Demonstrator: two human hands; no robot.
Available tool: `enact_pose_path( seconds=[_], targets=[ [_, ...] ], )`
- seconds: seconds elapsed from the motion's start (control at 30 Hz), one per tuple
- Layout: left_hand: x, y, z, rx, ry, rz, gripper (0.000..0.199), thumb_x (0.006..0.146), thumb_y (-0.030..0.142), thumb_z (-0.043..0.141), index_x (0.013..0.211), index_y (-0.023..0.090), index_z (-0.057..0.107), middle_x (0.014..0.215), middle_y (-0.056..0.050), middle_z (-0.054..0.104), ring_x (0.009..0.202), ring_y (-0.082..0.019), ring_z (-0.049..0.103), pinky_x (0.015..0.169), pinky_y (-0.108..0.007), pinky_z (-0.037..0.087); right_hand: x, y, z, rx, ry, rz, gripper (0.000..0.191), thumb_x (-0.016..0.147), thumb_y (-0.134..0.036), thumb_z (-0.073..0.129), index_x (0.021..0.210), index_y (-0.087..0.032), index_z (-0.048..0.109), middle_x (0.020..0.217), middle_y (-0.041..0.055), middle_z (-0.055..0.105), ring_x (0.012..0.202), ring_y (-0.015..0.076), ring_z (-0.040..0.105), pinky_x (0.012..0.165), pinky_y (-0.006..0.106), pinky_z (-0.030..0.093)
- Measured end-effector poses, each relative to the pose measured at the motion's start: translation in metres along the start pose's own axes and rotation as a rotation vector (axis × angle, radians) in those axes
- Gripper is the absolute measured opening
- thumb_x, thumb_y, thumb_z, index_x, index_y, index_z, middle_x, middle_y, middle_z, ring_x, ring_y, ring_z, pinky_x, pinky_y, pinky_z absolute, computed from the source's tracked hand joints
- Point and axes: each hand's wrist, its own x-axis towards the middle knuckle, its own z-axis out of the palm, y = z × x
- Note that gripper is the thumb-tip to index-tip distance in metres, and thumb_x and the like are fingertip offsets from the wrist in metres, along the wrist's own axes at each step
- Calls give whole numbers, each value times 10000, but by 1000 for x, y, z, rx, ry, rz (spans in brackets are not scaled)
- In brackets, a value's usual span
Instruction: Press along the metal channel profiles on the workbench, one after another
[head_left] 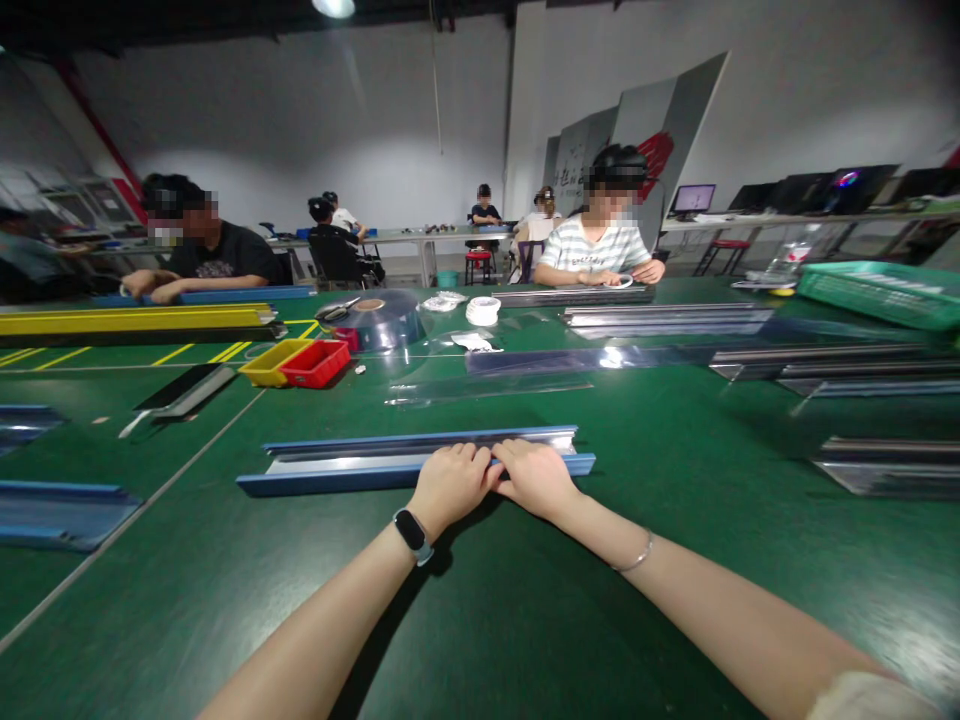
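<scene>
Okay, head view, the only one: green table, blue channel lying in its near-middle part, long sides running roughly along the table's far edge, open face up. Pale strip shows along the channel's inside.

Left hand, dark-faced band on the wrist, sits on the channel right of its middle, fingers bent over the near wall. Right hand, thin bracelet, sits nearer the right end, fingers bent the same way. Both are partly closed, fingertips meeting or nearly so; backs of the hands hide the undersides, so can't tell whether they pinch the wall, press the strip or hold something small.

Step in hand, my judgement: two-handed fingertip work on the near wall or inside of the channel. Next move seems to call for steady, even pressure, with the channel kept from sliding or tipping.

Toward the far edge: yellow bin and red bin touching, clear film roll just beside, white tape rolls. Green basket at the far right corner. Co-worker in a striped top works across that edge.
</scene>
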Motion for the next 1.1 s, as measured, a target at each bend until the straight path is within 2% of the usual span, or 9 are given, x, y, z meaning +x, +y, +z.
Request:
enact_pose_path(
  seconds=[0.33, 0.5, 0.7, 1.1],
  targets=[
    [-4, 6, -10, 20, -3, -29, 336, 858, 398, 320, 763, 165, 543, 682, -67, 575, 640, -176, 545, 568, -284, 371, -3, -5, -6, 14, -5, 27, 110, 755, -281, 488, 781, -179, 517, 729, 32, 590, 684, 148, 534, 572, 244, 290],
    [-2, 7, -14, 27, -15, -42, 381, 859, 436, 299, 758, 165, 548, 677, -70, 583, 633, -184, 553, 556, -282, 363, -7, -1, -4, 16, 71, 25, 116, 751, -286, 486, 769, -178, 527, 695, 26, 585, 673, 151, 517, 596, 247, 286],
    [0, 1, -14, 46, -16, -68, 464, 855, 497, 267, 731, 157, 556, 642, -79, 588, 592, -185, 557, 532, -277, 355, -7, 0, -2, 3, 162, 53, 236, 792, -389, 462, 740, -173, 542, 648, 25, 570, 648, 153, 506, 611, 262, 274],
    [-3, 2, -11, 51, -16, -85, 478, 854, 498, 267, 710, 155, 567, 636, -77, 585, 606, -200, 556, 537, -284, 349, -6, -3, -2, 11, 81, 41, 216, 778, -374, 480, 724, -176, 546, 670, 20, 591, 649, 149, 529, 585, 259, 267]
  ],
)
